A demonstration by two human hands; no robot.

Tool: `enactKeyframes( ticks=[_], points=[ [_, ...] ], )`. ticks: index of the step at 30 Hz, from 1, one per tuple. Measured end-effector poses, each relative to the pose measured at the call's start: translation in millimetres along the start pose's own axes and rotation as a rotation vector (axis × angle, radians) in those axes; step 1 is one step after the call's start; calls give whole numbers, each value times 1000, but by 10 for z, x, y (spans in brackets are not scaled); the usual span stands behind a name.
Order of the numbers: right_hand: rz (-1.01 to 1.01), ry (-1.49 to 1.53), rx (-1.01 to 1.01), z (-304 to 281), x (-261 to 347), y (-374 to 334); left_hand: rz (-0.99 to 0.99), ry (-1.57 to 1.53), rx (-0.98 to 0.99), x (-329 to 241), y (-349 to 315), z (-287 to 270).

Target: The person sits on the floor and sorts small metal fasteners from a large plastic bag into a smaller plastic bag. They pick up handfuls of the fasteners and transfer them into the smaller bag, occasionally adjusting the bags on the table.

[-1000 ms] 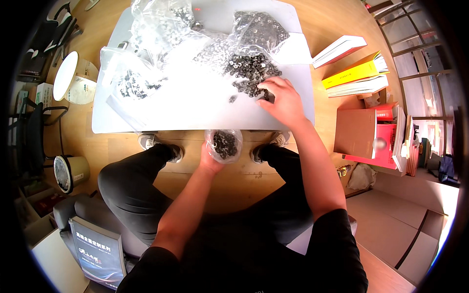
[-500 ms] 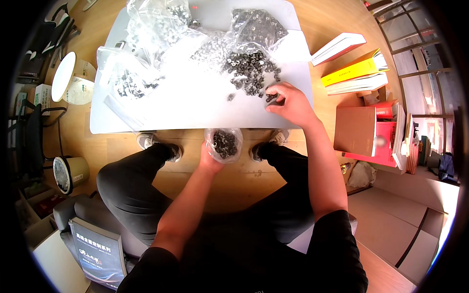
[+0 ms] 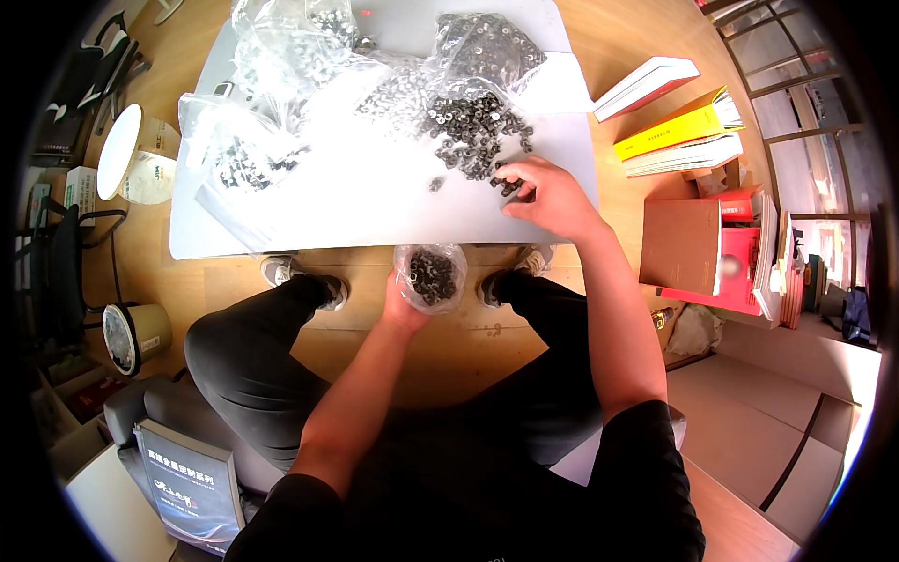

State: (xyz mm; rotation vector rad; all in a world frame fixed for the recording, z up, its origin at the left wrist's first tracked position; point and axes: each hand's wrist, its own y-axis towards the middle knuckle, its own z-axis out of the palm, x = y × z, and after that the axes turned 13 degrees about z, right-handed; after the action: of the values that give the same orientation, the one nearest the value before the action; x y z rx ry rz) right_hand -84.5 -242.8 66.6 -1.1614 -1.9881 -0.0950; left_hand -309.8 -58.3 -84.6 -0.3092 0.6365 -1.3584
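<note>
Just off the table's front edge, my left hand [image 3: 403,302] is closed around a clear plastic bag [image 3: 456,292], its mouth open upward. Small dark ring-shaped parts [image 3: 432,277] lie inside it. Over the table, my right hand [image 3: 554,200] has its fingers curled, with a gap between thumb and fingertips. Those fingertips are at the near right edge of a loose pile of dark ring-shaped parts [image 3: 473,140], with a few pieces right beside them. Whether any piece is in the fingers is too small to tell.
On the white table [image 3: 328,220] lie a large bag of dark parts [image 3: 487,47], a clear bag of shiny parts [image 3: 290,56] and another clear bag [image 3: 239,140] at left. Paler parts [image 3: 393,91] are spread mid-table. Books [image 3: 670,140] stand to the right; a bin [image 3: 136,332] is left.
My right hand has shifted slightly left along the pile's near edge, and a few pieces by its fingertips now sit closer to the pile. My left hand and its bag stay put.
</note>
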Motion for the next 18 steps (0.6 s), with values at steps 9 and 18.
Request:
enactKeyframes(
  ticks=[9, 18],
  points=[
    [-41, -54, 85, 102, 157, -3, -1, -8, -2, 2, 16, -32],
    [-163, -33, 193, 335, 314, -43, 6, 52, 10, 38, 58, -80]
  ],
)
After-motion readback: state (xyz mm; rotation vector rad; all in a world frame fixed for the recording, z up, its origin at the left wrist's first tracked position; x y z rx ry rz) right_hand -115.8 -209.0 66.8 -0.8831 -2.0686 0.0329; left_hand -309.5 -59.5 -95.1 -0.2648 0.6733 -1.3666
